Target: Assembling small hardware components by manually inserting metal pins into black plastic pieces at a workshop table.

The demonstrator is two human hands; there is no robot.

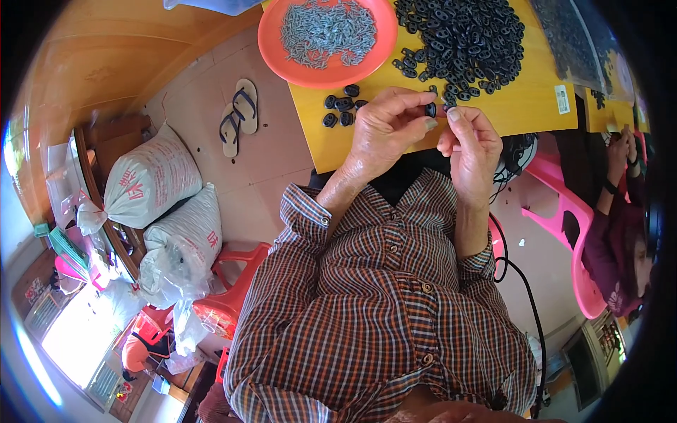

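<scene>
Two hands meet above the yellow wooden bench (522, 106), left hand (384, 130) pinching a small black oval plastic piece (430, 109), right hand (472, 144) fingers closed at its end, apparently mid-assembly, needing steady alignment next.

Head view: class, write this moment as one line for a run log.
left hand: pinches small black piece | right hand: fingertips at same piece | black pieces pile and orange plate of grey parts on yellow table

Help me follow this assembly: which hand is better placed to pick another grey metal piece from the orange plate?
Probably the left hand: it is nearer the orange plate than the right hand, though it pinches a black part.
</scene>
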